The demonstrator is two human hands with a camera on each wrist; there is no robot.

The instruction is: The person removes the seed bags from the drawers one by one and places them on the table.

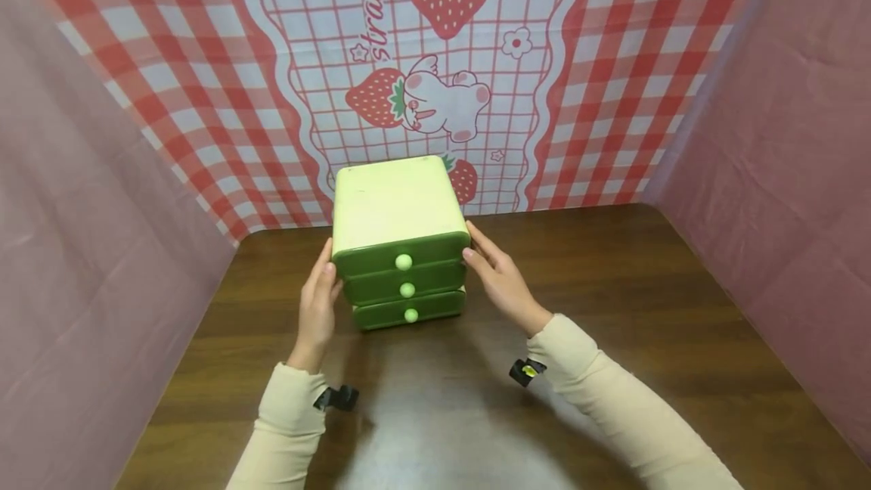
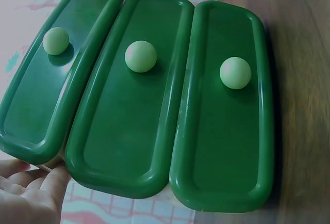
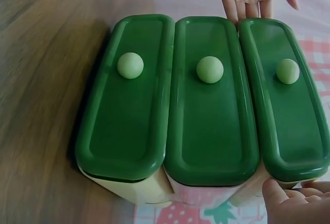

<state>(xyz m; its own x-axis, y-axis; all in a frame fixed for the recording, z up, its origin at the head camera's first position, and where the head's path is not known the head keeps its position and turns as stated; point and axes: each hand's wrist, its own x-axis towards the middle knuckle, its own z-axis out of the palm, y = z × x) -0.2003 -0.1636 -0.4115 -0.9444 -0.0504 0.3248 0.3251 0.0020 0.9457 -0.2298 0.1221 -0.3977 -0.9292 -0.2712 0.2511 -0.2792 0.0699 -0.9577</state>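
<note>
A small three-drawer cabinet (image 1: 398,206) with a pale yellow-green body stands on the table against the back cloth. Its dark green drawer fronts (image 2: 121,141) face me, each with a round pale green knob (image 3: 210,69). All three drawers look pushed in. My left hand (image 1: 317,312) lies along the cabinet's left side near the top drawer, fingers extended. On the opposite side, my right hand (image 1: 505,283) touches the upper right edge with its fingers stretched along the side and its thumb by the front corner. Parts of the fingers are hidden behind the cabinet's sides.
The brown wooden table (image 1: 612,308) extends on both sides and in front of the cabinet. Behind hangs a red-and-white checked cloth (image 1: 612,82) with strawberry prints. Pink cloth walls (image 1: 88,233) close off left and right. Black wrist straps (image 1: 336,398) show at both cuffs.
</note>
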